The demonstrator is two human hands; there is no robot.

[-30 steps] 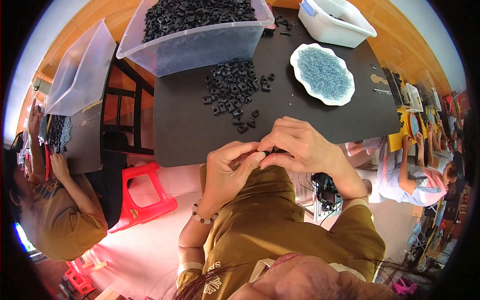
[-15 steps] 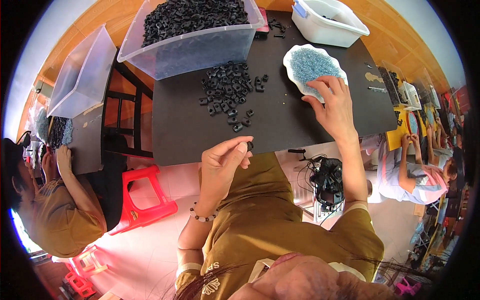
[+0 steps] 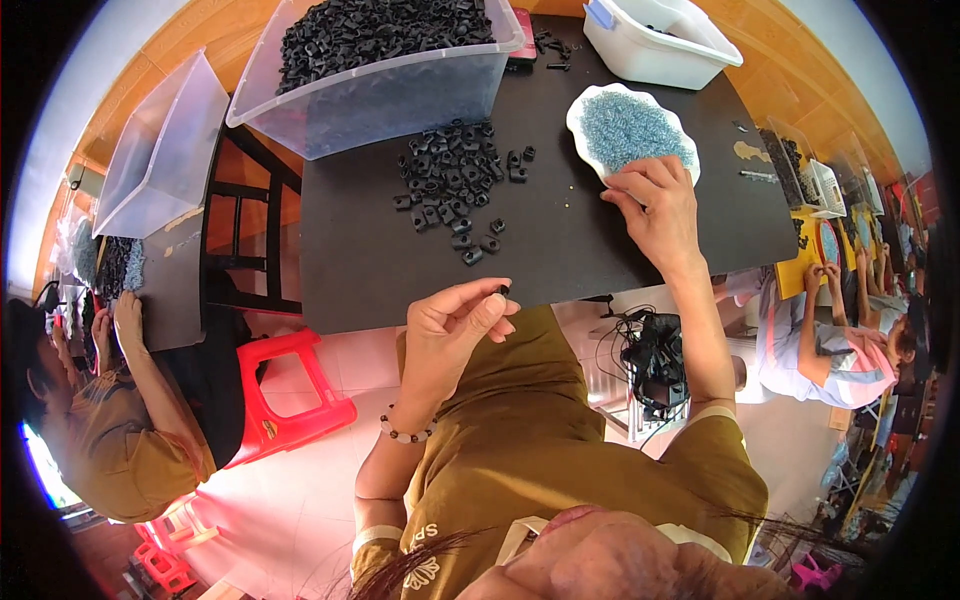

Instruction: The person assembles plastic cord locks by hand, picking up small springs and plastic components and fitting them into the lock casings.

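Here, left hand (image 3: pixel 448 325) pinching black part (image 3: pixel 503 291); right hand (image 3: pixel 655 208) over near rim of plate (image 3: pixel 589 158), fingers bunched, cannot tell if holding anything. Black pile (image 3: pixel 450 172) left.

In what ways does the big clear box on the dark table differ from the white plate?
The big box is see-through, while the plate is white. The box has tall, straight walls; the plate is shallow with a wavy rim. The box holds black parts; the plate holds small bluish pieces. Both stand on the dark table.
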